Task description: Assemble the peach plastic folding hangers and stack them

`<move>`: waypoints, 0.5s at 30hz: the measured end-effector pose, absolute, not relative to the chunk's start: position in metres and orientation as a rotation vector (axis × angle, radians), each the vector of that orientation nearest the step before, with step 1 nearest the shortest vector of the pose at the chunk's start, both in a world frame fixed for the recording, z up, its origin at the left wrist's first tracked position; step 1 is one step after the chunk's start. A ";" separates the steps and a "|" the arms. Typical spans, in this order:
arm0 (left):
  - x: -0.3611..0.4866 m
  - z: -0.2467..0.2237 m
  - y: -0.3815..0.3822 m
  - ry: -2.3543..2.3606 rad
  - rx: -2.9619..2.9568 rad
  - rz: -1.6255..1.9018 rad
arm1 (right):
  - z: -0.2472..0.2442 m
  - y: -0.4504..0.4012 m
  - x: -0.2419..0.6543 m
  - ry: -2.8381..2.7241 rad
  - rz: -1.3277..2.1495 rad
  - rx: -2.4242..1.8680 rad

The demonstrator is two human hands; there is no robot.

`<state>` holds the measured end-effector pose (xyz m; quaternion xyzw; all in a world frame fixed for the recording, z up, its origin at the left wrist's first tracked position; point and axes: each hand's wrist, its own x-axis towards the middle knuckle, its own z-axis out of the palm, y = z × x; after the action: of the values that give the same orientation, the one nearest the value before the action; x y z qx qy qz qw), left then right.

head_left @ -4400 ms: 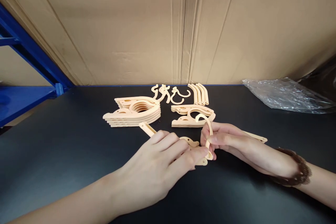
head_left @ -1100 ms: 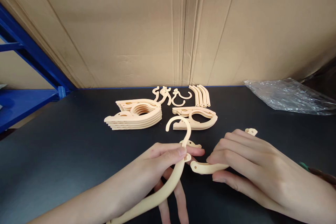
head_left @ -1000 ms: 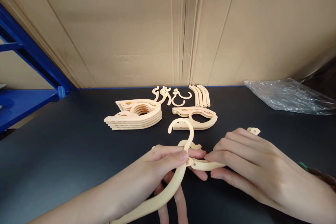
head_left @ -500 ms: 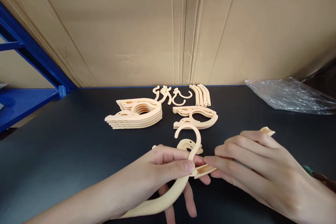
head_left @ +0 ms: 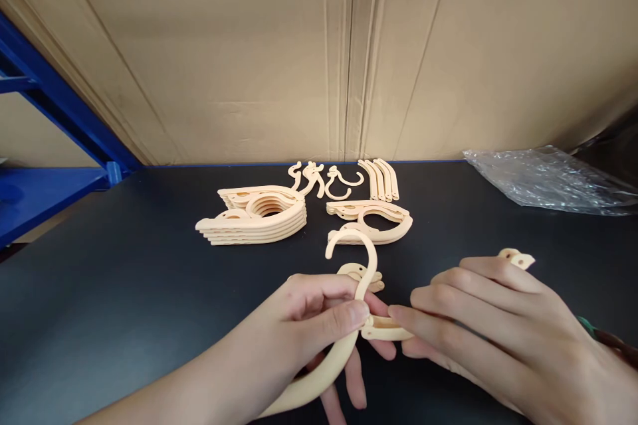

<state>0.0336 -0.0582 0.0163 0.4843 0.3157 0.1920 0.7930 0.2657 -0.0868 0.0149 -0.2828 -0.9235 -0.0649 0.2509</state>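
My left hand (head_left: 323, 315) pinches a cream plastic folding hanger at its joint, thumb on top, the lower fingers spread beneath. The hanger's hook (head_left: 373, 265) rises from the joint, curling to the left. One curved arm (head_left: 319, 382) runs down-left below my left hand. My right hand (head_left: 488, 325) is closed around a second, hollow-backed arm (head_left: 391, 330), whose near end meets the joint at my left fingertips. The far tip of that arm (head_left: 518, 257) pokes out beyond my right knuckles. Just behind the hook lie small curved cream pieces (head_left: 376, 282), partly hidden.
A stack of folded hangers (head_left: 259, 236) lies left of centre on the black table (head_left: 124, 292), a smaller stack (head_left: 399, 236) to its right. Loose hooks (head_left: 314, 179) and several loose arms (head_left: 381, 179) lie behind. Clear plastic bag (head_left: 548, 179) at right; blue frame (head_left: 74, 106) at left.
The arm in my right hand has rolled, so its end holes now show at the far tip and near the joint. Both hands keep their hold.
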 end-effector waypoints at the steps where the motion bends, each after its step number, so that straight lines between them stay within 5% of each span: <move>1: 0.034 0.016 -0.058 0.679 1.033 0.418 | 0.015 -0.087 0.265 -2.510 -0.153 -0.775; 15: 0.035 0.012 -0.066 0.842 1.149 0.396 | 0.017 -0.094 0.257 -2.494 -0.390 -0.780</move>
<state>0.0349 -0.0659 0.0118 0.5235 0.3836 0.1803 0.7391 0.2569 -0.0940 0.0168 -0.2859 -0.9147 -0.1432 0.2470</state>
